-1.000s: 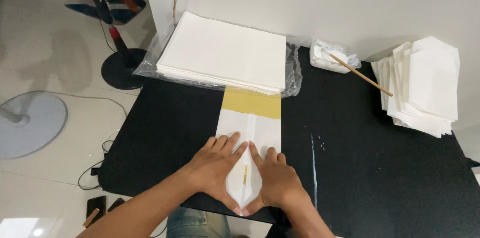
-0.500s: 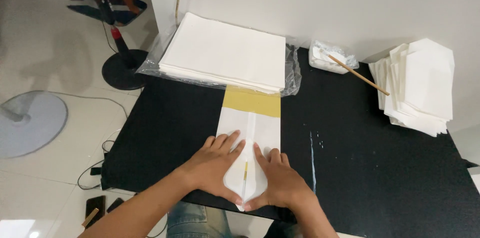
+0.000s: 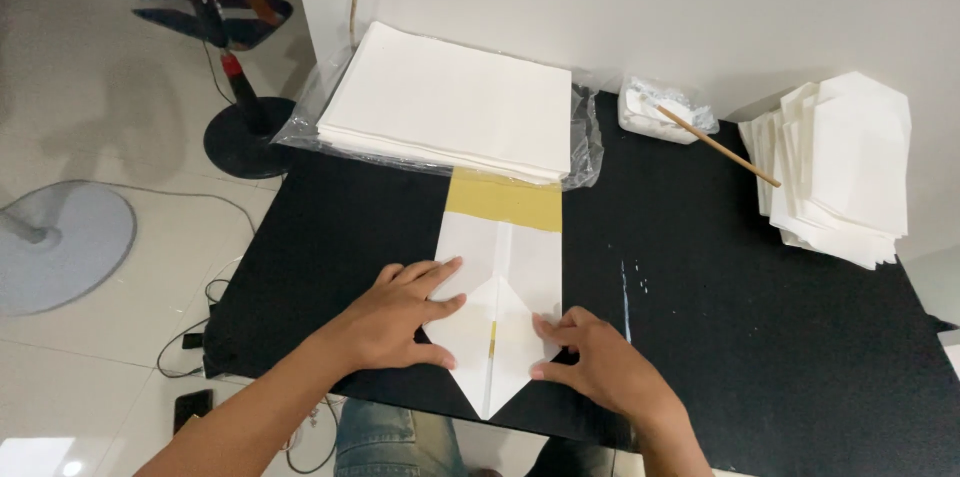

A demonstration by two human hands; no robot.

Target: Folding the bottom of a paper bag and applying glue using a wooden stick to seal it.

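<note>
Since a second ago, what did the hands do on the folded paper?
Both hands slid apart. The left hand moved out to the left edge of the white folded paper sheet with the yellow band, and the right hand moved to its right edge, uncovering the pointed fold they had pressed together. Both hands lie flat on it as before. The paper, the flat stack of white sheets and the pile of folded white pieces stayed put.

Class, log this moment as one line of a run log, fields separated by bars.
left hand: flat on folded paper strip | right hand: fingertips pressing its pointed end | black table: paper stack, folded pile
</note>
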